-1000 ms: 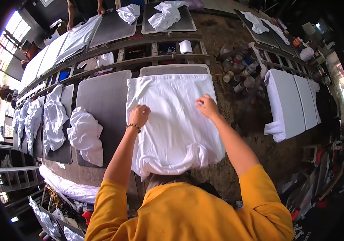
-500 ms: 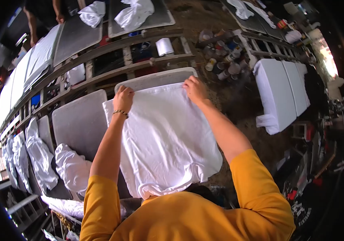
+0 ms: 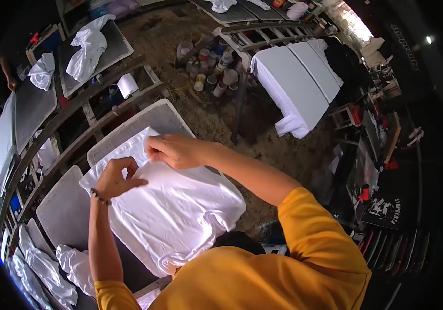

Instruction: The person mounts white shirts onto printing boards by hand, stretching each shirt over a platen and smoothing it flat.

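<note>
A white cloth point(image 3: 164, 212) lies over a dark flat board point(image 3: 164, 116), whose pale-rimmed far end shows beyond the cloth. My left hand point(image 3: 118, 178), with a beaded bracelet on the wrist, is over the cloth's left part, thumb and fingers apart and nothing between them. My right hand point(image 3: 172, 151) is closed at the cloth's far edge, pinching a raised fold of it. The near end of the cloth is bunched close to my body.
Boards with crumpled white cloths point(image 3: 76, 266) stand at the left. Wooden rails point(image 3: 95, 121) run beyond my board. Bottles and jars point(image 3: 213, 70) stand on the floor ahead. White-covered boards point(image 3: 296, 82) are at the right. Another person's hand point(image 3: 11, 84) shows far left.
The view has turned right. Both hands moved up to the cloth's far edge; since then my left hand has opened and moved back from it, while the cloth's far edge has a lifted fold.
</note>
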`<state>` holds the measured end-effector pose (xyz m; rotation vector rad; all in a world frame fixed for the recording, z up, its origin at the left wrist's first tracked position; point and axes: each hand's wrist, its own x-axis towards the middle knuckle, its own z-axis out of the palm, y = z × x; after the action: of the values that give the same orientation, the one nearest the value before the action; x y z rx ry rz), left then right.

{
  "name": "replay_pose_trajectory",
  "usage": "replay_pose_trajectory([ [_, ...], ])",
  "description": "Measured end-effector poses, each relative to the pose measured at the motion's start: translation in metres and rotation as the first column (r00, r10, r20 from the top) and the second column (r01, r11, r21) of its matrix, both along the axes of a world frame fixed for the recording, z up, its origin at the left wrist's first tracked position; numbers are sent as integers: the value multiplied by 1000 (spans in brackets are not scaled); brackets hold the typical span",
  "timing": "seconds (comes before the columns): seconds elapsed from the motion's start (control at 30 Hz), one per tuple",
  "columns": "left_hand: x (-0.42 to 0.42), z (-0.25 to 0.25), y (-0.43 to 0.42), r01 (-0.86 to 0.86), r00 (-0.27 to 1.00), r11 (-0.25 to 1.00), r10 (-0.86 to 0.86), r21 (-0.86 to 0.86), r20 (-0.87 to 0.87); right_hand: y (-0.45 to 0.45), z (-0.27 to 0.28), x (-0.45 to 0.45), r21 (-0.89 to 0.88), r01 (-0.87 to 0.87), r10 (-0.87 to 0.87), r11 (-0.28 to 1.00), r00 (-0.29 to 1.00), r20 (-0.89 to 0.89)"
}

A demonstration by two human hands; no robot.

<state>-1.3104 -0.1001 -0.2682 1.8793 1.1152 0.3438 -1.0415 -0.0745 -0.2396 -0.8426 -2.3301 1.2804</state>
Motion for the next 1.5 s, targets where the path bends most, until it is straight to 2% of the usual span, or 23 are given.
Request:
replay_pose_trajectory([
  [0.03, 2, 21, -12, 50, 999, 999, -50, -14, -13, -12, 22, 8, -43, -30, 29, 999, 999, -27],
  [0.07, 9, 35, -26, 18, 988, 996, -30, 82, 152, -24, 40, 16, -27, -59, 58, 998, 998, -22],
  [0.17, 31, 69, -57, 60, 956, 961, -133, 270, 261, -60, 88, 34, 48, -127, 130, 991, 991, -43],
  [0.23, 43, 118, -103, 205, 968, 977, -194, -60, 159, -99, 118, 57, 138, -132, 148, 982, 982, -116],
  [0.4, 30, 137, -199, -54, 984, 987, 26, -155, -176, -138, 178, 142, 346, -111, 115, 932, 993, 7],
  [0.5, 6, 126, -272, -253, 944, 958, 215, -133, -250, -164, 199, 190, 546, -91, 68, 833, 996, 62],
  [0.53, -13, 123, -298, -265, 959, 961, 254, -76, -125, -179, 210, 202, 552, -93, 25, 828, 991, 130],
  [0.6, -70, 123, -365, -612, 738, 754, 653, -241, 170, -209, 241, 228, 477, -118, -43, 871, 949, 314],
  [0.63, -118, 133, -388, -601, 721, 787, 608, -136, 332, -221, 252, 240, 393, -131, -57, 910, 900, 432],
  [0.67, -92, 175, -405, -525, 731, 842, 373, 123, 572, -226, 252, 255, 348, -202, 55, 915, 919, 390],
  [0.77, -161, 258, -475, -557, 697, 827, 416, 76, 584, -216, 248, 305, 177, -227, 169, 958, 941, 294],
  [0.83, -195, 294, -516, -557, 729, 802, 347, 215, 590, -213, 245, 342, 293, -46, 53, 955, 999, -15],
  [0.87, -209, 315, -527, -510, 793, 791, 281, 337, 541, -208, 247, 360, 296, 85, -34, 951, 984, -174],
  [0.9, -204, 353, -518, -296, 951, 710, 154, 639, 269, -201, 250, 379, 262, 207, -114, 943, 937, -331],
  [0.93, -195, 388, -506, 5, 995, 571, 81, 821, -62, -194, 254, 397, 204, 306, -176, 930, 857, -484],
  [1.0, -102, 396, -479, 370, 928, 19, 39, 929, -370, -177, 266, 427, 69, 419, -247, 905, 652, -717],
  [1.07, -57, 410, -484, 26, 998, 335, 51, 942, -45, -163, 274, 448, -30, 458, -276, 889, 481, -832],
  [1.1, -42, 412, -494, -345, 937, 631, 195, 695, 288, -158, 274, 453, -67, 463, -290, 884, 430, -855],
  [1.17, -47, 405, -516, -509, 800, 506, 577, 697, 165, -155, 265, 454, -124, 460, -329, 879, 397, -857],
  [1.23, -87, 381, -532, -628, 674, 491, 731, 604, 107, -154, 244, 443, -173, 451, -385, 876, 435, -814],
  [1.33, -143, 315, -542, -677, 708, 642, 702, 361, 79, -181, 214, 404, -153, 387, -385, 909, 638, -667],
  [1.4, -95, 284, -527, -647, 752, 702, 651, 298, 100, -209, 202, 380, 84, 224, -159, 971, 868, -470],
  [1.5, -34, 240, -519, -610, 792, 782, 599, 127, 117, -241, 176, 366, 283, 160, -86, 946, 962, -258],
])
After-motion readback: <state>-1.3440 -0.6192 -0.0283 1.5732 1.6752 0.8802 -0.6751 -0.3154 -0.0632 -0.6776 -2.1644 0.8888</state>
